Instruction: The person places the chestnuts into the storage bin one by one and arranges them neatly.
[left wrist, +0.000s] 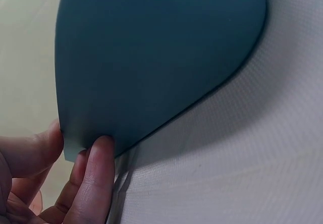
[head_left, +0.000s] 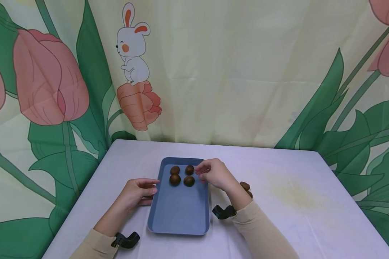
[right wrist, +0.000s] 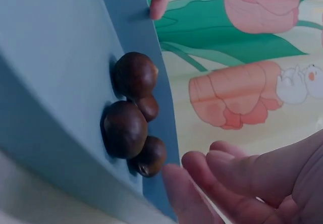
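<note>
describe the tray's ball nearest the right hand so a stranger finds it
On the white table, a blue tray holds four brown balls near its far end. Take the far row's right ball, the one closest to the right hand.

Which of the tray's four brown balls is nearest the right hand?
The right ball of the far row, just beside the right hand; the other three balls sit farther off.

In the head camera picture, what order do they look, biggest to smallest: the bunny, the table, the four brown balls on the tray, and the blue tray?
1. table
2. blue tray
3. bunny
4. brown balls, each one: they look nearly alike, so I won't rank them.
</note>
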Motion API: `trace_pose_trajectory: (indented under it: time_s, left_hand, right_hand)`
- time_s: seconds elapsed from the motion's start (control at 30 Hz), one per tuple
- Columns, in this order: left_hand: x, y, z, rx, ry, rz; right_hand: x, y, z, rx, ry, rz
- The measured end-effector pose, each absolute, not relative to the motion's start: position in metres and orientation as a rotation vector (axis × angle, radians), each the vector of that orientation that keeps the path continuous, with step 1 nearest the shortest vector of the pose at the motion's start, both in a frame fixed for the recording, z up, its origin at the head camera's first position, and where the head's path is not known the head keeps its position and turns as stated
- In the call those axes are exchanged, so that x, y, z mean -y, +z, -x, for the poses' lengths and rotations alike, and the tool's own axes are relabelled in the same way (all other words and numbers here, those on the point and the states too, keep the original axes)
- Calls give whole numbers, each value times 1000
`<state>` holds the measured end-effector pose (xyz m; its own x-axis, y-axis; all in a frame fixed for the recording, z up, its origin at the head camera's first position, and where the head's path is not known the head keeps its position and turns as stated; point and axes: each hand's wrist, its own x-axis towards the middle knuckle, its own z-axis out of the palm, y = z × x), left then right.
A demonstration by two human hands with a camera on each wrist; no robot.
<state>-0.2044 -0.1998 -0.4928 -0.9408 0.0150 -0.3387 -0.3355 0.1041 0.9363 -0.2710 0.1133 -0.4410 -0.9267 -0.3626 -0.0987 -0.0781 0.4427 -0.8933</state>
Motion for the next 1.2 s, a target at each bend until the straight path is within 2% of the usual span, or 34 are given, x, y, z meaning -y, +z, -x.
trace_pose_trajectory:
  time_s: [0.6, 1.2]
  left_hand:
    - [198, -491, 204, -2139, 1910, 325]
    - [198, -494, 204, -2139, 1917, 341]
  right_hand:
    - [-167, -431, 255, -2406, -1512, 300]
    - [-237, -432, 248, -2662, -1230, 240]
